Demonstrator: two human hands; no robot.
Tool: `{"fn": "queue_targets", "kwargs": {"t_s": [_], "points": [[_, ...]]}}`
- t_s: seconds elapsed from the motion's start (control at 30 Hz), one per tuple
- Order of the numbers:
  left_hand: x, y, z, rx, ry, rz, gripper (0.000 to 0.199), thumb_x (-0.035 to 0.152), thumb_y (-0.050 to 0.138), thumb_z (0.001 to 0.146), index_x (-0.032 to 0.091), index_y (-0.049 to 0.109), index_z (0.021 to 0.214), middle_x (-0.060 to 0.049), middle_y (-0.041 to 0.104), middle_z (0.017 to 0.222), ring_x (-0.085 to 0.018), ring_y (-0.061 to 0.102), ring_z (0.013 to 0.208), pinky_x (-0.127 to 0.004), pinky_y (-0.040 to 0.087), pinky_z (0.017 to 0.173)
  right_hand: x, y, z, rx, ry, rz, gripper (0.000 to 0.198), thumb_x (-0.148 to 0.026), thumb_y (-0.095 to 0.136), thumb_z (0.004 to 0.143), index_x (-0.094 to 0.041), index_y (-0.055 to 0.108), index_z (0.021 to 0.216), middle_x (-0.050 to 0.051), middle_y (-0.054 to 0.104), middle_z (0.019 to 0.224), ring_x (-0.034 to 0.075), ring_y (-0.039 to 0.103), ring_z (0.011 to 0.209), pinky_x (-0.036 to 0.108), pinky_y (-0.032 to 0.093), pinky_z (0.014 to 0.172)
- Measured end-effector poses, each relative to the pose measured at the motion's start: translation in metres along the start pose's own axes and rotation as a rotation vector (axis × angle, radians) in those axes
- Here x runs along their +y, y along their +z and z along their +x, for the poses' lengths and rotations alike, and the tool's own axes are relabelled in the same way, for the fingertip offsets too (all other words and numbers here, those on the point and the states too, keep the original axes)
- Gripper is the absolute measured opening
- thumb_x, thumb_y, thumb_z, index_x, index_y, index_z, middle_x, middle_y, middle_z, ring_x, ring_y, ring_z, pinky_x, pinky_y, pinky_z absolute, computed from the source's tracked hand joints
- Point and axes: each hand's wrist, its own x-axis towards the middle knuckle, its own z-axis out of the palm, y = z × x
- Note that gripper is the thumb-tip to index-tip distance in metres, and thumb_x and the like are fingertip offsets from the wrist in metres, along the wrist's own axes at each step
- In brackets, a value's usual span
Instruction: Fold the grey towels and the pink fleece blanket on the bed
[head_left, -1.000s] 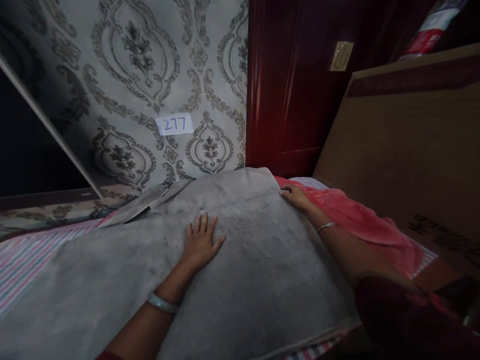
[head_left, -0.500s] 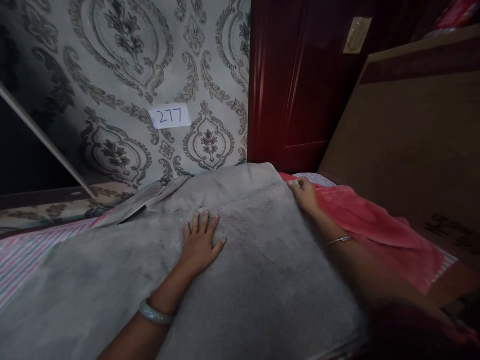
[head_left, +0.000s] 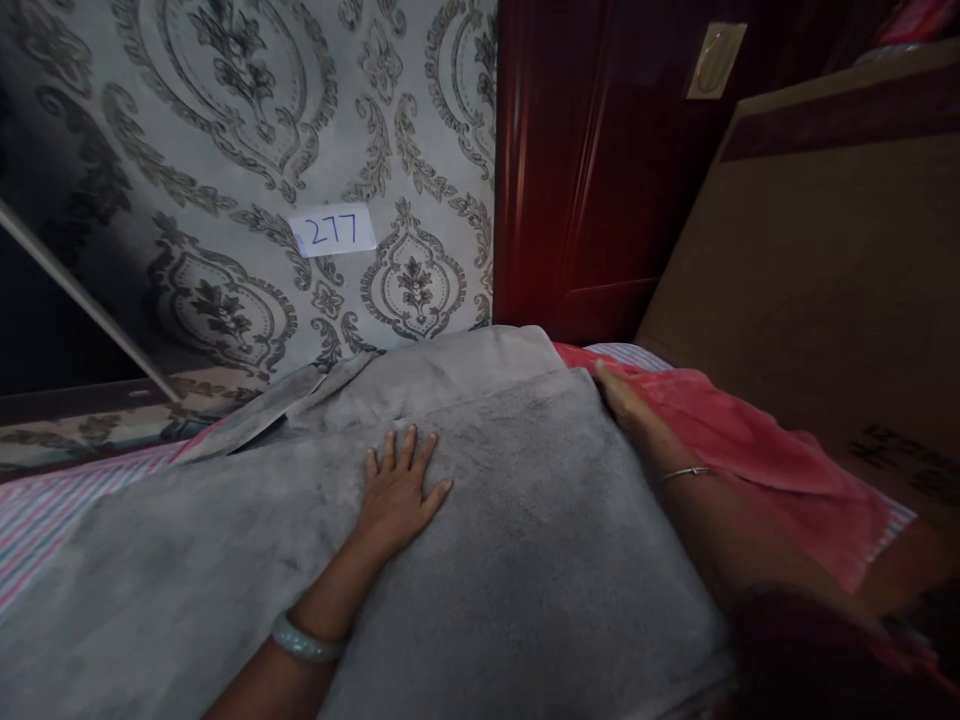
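Grey cloth [head_left: 480, 580], plush-looking, spread over striped bedding [head_left: 60, 515], reaching from the lower left across the middle to the right forearm; its far side lies up against the wall.

Far left: dark panel [head_left: 52, 320] with a pale slanting edge, beside patterned wallpaper [head_left: 247, 110]. Stripes of the bedding show at the cloth's left margin. Next along, the cloth's far part lies in loose, overlapping flaps, a narrow dark gap between them. White label [head_left: 334, 231] on the wallpaper above, handwritten "277".

Centre: left hand [head_left: 396, 500] palm down on the cloth, fingers spread, thumb out to the side; nothing grasped. Pale bangle [head_left: 304, 638] on that wrist. Just beyond the fingertips, a layer edge crosses the cloth towards the right corner.

Right of centre: dark red wood panel [head_left: 577, 170] behind, small yellowish plate [head_left: 717, 62] on it. Right hand [head_left: 624, 400] at the cloth's right edge, near that corner, blurred, fingers extended; whether it pinches any fabric I can't make out. Thin bracelet [head_left: 685, 472] on the wrist.

Far right: coral-red cloth [head_left: 742, 430] beyond the forearm, then large cardboard box [head_left: 832, 270], dark markings low on its side.
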Motion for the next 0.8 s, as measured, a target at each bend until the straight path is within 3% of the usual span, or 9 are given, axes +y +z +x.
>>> {"fn": "queue_targets", "kwargs": {"t_s": [0.07, 0.13, 0.3, 0.43, 0.53, 0.7, 0.8], "points": [[0.0, -0.001, 0.001, 0.005, 0.003, 0.002, 0.071, 0.058, 0.043, 0.097, 0.026, 0.031, 0.16, -0.012, 0.022, 0.168, -0.043, 0.015, 0.154, -0.068, 0.018, 0.118, 0.0, -0.011, -0.001, -0.164, 0.087, 0.127, 0.068, -0.058, 0.017, 0.098, -0.021, 0.074, 0.093, 0.012, 0.073, 0.085, 0.027, 0.069, 0.083, 0.039, 0.054, 0.074], [0.001, -0.002, 0.002, 0.007, 0.004, 0.007, 0.071, 0.057, 0.043, 0.097, 0.026, 0.032, 0.159, -0.012, 0.022, 0.168, -0.043, 0.015, 0.154, -0.068, 0.019, 0.118, -0.001, -0.018, -0.004, -0.22, 0.124, 0.143, 0.057, -0.059, 0.031, 0.095, -0.022, 0.074, 0.089, 0.01, 0.072, 0.078, 0.026, 0.068, 0.076, 0.039, 0.055, 0.07], [0.0, -0.002, 0.003, 0.016, 0.004, 0.026, 0.07, 0.057, 0.041, 0.097, 0.026, 0.033, 0.159, -0.012, 0.023, 0.168, -0.041, 0.016, 0.154, -0.066, 0.021, 0.118, -0.008, -0.014, -0.009, -0.143, 0.146, 0.004, 0.035, -0.055, 0.062, 0.08, -0.022, 0.066, 0.069, 0.006, 0.068, 0.068, 0.023, 0.062, 0.063, 0.036, 0.052, 0.062], [-0.002, 0.0, 0.004, 0.027, 0.013, 0.033, 0.071, 0.059, 0.038, 0.097, 0.025, 0.033, 0.159, -0.012, 0.024, 0.167, -0.042, 0.018, 0.154, -0.066, 0.023, 0.117, -0.008, 0.003, -0.015, -0.006, 0.101, -0.021, 0.036, -0.055, 0.057, 0.079, -0.021, 0.056, 0.065, 0.002, 0.06, 0.066, 0.02, 0.058, 0.069, 0.032, 0.049, 0.065], [-0.002, 0.001, 0.004, 0.047, 0.023, 0.044, 0.071, 0.06, 0.038, 0.097, 0.026, 0.034, 0.159, -0.012, 0.027, 0.167, -0.042, 0.02, 0.153, -0.066, 0.022, 0.117, -0.012, 0.004, -0.021, 0.022, 0.105, -0.019, 0.039, -0.058, 0.054, 0.079, -0.021, 0.054, 0.064, 0.001, 0.056, 0.063, 0.02, 0.056, 0.068, 0.03, 0.046, 0.063], [-0.001, -0.002, 0.005, 0.035, 0.016, 0.052, 0.07, 0.058, 0.038, 0.097, 0.024, 0.035, 0.158, -0.013, 0.028, 0.166, -0.042, 0.021, 0.153, -0.067, 0.025, 0.116, -0.02, -0.027, -0.051, -0.07, 0.17, 0.019, 0.043, -0.061, 0.053, 0.081, -0.022, 0.056, 0.063, 0.003, 0.059, 0.062, 0.021, 0.056, 0.06, 0.032, 0.046, 0.056], [0.001, -0.006, 0.005, 0.017, 0.012, 0.058, 0.07, 0.057, 0.038, 0.097, 0.023, 0.034, 0.159, -0.013, 0.027, 0.166, -0.043, 0.02, 0.153, -0.067, 0.025, 0.116, -0.015, -0.046, -0.087, -0.212, 0.206, 0.09, 0.039, -0.059, 0.058, 0.079, -0.021, 0.067, 0.076, 0.006, 0.069, 0.074, 0.024, 0.063, 0.066, 0.035, 0.051, 0.059]]}}
